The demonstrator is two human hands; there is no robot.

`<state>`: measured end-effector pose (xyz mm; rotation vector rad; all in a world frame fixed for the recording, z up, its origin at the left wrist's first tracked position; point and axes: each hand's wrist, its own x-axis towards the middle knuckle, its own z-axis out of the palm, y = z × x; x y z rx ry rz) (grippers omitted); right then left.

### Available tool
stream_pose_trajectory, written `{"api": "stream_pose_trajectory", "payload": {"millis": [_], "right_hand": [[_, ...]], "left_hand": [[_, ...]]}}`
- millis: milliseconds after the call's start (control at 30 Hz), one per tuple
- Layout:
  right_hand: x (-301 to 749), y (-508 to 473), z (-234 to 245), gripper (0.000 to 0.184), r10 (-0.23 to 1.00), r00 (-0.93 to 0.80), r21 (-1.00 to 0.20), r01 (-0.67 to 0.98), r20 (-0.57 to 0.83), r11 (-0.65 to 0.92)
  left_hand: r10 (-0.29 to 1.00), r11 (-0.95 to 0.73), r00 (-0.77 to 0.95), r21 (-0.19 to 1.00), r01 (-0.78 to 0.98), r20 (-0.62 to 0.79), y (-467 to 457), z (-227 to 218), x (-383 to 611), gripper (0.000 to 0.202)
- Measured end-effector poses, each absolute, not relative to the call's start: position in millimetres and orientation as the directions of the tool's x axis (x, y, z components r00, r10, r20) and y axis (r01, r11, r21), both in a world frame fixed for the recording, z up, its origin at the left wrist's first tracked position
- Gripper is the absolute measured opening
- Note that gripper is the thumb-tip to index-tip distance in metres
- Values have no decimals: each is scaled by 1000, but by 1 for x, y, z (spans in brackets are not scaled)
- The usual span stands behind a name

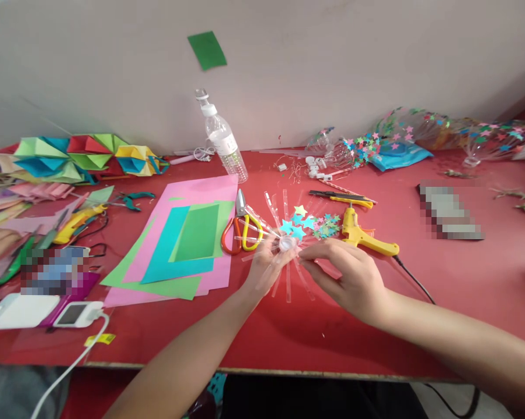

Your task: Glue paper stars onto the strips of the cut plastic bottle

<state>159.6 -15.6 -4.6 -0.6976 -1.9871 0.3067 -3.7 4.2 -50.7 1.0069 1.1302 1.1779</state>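
Your left hand (262, 267) is gripping the clear fringed piece (287, 243) near its round hub, its strips fanning out above the red table (271, 349) between the scissors (243, 227) and the yellow glue gun (362, 235). Your right hand (354, 276) is bending its thumb and fingers close beside the hub; whether they are pinching a strip, you cannot tell from here. Blue stars (297, 227) are showing just behind the hub. Beyond, a clear bottle (227, 148) with a white cap is leaning in view, wearing a white label (223, 144) whose print is too small to read. A blue packet (400, 156) is lying at the back, its contents hidden. Near the front edge, a yellow tag (100, 339) is bearing unreadable marks.
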Motion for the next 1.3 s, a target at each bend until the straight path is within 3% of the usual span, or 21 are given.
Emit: {"api": "stream_pose_trajectory", "payload": {"millis": [300,867,1300], "right_hand": [[160,-17,0,20,585,-410,-527,256,700,810],[158,-17,-6,22,621,-423,-567,261,661,781],[160,-17,-2,18,561,-380,-435,370,736,821]], "left_hand": [[991,135,17,975,-174,-134,5,-50,-4,33],[994,107,47,978,-179,-100,5,-51,-4,34],[994,108,45,985,-135,-103,5,-49,-4,31]]}}
